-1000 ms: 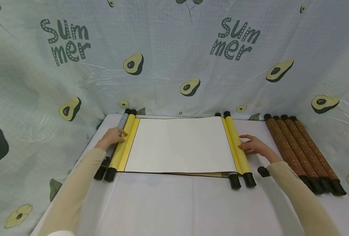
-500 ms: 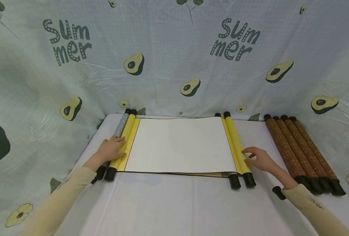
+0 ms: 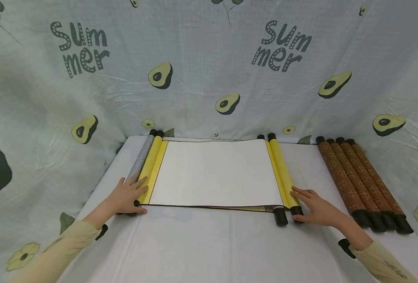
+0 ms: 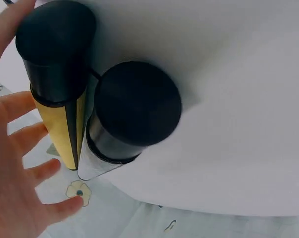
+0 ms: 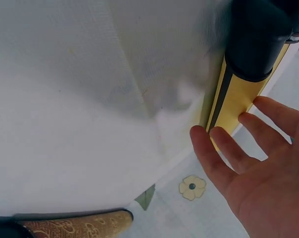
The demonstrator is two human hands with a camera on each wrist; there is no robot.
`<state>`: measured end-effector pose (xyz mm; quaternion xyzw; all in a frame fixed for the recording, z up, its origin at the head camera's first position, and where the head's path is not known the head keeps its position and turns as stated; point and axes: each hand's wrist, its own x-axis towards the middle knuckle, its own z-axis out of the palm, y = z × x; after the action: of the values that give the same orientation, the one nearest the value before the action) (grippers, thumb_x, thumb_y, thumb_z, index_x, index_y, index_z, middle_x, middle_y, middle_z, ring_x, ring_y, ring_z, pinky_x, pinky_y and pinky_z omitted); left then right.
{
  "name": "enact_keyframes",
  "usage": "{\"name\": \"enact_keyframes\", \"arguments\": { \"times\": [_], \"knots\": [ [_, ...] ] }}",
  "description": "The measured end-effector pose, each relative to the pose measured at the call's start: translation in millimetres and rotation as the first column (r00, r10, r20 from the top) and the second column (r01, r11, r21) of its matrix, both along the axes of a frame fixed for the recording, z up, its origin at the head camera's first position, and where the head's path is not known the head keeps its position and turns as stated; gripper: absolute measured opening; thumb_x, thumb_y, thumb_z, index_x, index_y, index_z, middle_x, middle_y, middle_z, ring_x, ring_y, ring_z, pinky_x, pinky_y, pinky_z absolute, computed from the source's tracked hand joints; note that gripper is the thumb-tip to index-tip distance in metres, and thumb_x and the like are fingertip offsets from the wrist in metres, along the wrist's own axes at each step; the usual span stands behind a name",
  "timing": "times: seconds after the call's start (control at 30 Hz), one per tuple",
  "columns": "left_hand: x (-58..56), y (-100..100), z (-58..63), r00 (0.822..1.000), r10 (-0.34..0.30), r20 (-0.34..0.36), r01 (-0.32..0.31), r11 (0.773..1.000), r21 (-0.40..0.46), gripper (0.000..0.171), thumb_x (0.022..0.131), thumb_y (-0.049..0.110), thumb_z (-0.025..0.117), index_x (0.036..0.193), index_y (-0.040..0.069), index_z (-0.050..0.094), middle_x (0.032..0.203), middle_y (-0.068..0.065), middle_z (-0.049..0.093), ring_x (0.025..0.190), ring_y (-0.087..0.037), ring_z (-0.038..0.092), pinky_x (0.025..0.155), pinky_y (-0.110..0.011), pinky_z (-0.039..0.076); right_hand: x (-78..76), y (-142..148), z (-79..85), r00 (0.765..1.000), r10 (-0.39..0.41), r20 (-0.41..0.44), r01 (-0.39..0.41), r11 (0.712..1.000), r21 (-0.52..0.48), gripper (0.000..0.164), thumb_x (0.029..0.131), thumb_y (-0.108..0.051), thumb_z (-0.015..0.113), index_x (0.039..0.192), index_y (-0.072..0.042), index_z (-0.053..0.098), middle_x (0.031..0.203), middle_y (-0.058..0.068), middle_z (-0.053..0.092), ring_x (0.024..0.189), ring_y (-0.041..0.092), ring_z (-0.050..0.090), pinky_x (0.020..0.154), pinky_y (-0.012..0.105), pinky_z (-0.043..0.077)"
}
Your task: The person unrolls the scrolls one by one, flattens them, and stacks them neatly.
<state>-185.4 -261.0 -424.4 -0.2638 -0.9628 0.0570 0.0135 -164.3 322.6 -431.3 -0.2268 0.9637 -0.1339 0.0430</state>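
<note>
A white paper scroll (image 3: 216,173) with yellow ends lies partly unrolled across the table. My left hand (image 3: 122,198) rests on the near part of its left yellow roll (image 3: 151,159), fingers spread. A grey roll (image 3: 142,155) lies alongside. In the left wrist view, two black end knobs (image 4: 139,104) show beside that hand (image 4: 13,163). My right hand (image 3: 318,210) touches the near end of the right yellow roll (image 3: 281,165) with extended fingers; its thumb is by the black knob (image 3: 296,212). The right wrist view shows those fingers (image 5: 238,153) against the yellow roll (image 5: 238,99).
Several brown patterned rolls (image 3: 343,177) with black ends lie side by side at the right. Another black knob (image 3: 280,217) sticks out under the scroll's right end. A cloth with avocado prints (image 3: 195,78) hangs behind the white table (image 3: 209,247).
Both hands have slid nearer along the rolls, toward their front ends. The right fingers, earlier bent near the roll's middle, are now straighter. The scroll stays in place.
</note>
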Motion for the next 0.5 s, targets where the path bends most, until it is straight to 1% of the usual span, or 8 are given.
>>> {"name": "enact_keyframes", "arguments": {
  "times": [0.03,0.07,0.1,0.17,0.27,0.4,0.5],
  "knots": [
    [2.9,-1,1.2,0.999,0.015,0.032,-0.015,1.000,-0.006,0.080,0.061,0.056,0.070,0.120,0.005,0.055,0.136,-0.019,0.040,0.124,-0.047,0.030,0.089,-0.069,0.025,1.4,0,-0.4,1.000,0.015,-0.002,-0.015,1.000,0.004,0.080,0.070,-0.047,0.069,0.132,-0.005,0.042,0.139,0.017,0.035,0.119,0.037,0.035,0.081,0.052,0.044],
    [5.1,-2,2.2,0.998,0.030,0.060,-0.029,1.000,-0.008,0.089,0.057,0.058,0.071,0.124,0.005,0.051,0.138,-0.019,0.036,0.125,-0.048,0.027,0.090,-0.071,0.022,2.6,0,-0.9,0.999,0.031,-0.007,-0.031,1.000,0.004,0.083,0.068,-0.046,0.071,0.132,-0.004,0.041,0.139,0.018,0.034,0.119,0.037,0.035,0.081,0.052,0.045],
    [6.8,-3,3.0,0.996,0.040,0.076,-0.039,0.999,-0.011,0.095,0.053,0.059,0.073,0.127,0.005,0.048,0.139,-0.018,0.034,0.126,-0.049,0.025,0.090,-0.072,0.020,3.2,1,-1.6,0.999,0.046,-0.012,-0.046,0.999,0.006,0.085,0.066,-0.044,0.073,0.133,-0.004,0.040,0.139,0.019,0.033,0.119,0.037,0.034,0.082,0.052,0.044],
    [8.2,-4,3.4,0.995,0.047,0.083,-0.045,0.999,-0.025,0.101,0.049,0.060,0.074,0.129,0.006,0.046,0.140,-0.017,0.032,0.127,-0.049,0.023,0.091,-0.072,0.017,3.2,1,-2.8,0.997,0.072,-0.023,-0.072,0.997,0.014,0.087,0.064,-0.041,0.076,0.133,-0.004,0.039,0.139,0.020,0.032,0.119,0.037,0.034,0.082,0.051,0.044],
    [7.4,-7,2.4,0.996,0.038,0.078,-0.035,0.999,-0.041,0.097,0.048,0.060,0.075,0.127,0.010,0.049,0.140,-0.017,0.033,0.127,-0.049,0.023,0.091,-0.072,0.017,2.6,1,-4.0,0.995,0.088,-0.037,-0.087,0.996,0.029,0.087,0.063,-0.041,0.076,0.133,-0.006,0.040,0.139,0.020,0.033,0.118,0.037,0.035,0.082,0.051,0.044],
    [4.6,-12,0.8,0.998,0.017,0.058,-0.014,0.999,-0.043,0.088,0.050,0.059,0.075,0.123,0.013,0.054,0.139,-0.017,0.035,0.127,-0.048,0.023,0.091,-0.072,0.017,1.9,1,-4.3,0.994,0.090,-0.066,-0.086,0.995,0.052,0.087,0.063,-0.048,0.074,0.132,-0.008,0.042,0.138,0.019,0.037,0.117,0.038,0.037,0.081,0.053,0.044],
    [2.8,-14,1.0,1.000,0.003,0.029,-0.002,0.999,-0.053,0.087,0.051,0.060,0.074,0.122,0.014,0.055,0.139,-0.016,0.037,0.126,-0.047,0.025,0.091,-0.071,0.019,1.1,0,-4.2,0.990,0.100,-0.100,-0.094,0.994,0.062,0.086,0.063,-0.053,0.072,0.132,-0.009,0.044,0.137,0.018,0.039,0.116,0.037,0.038,0.081,0.053,0.044]
  ]
}}
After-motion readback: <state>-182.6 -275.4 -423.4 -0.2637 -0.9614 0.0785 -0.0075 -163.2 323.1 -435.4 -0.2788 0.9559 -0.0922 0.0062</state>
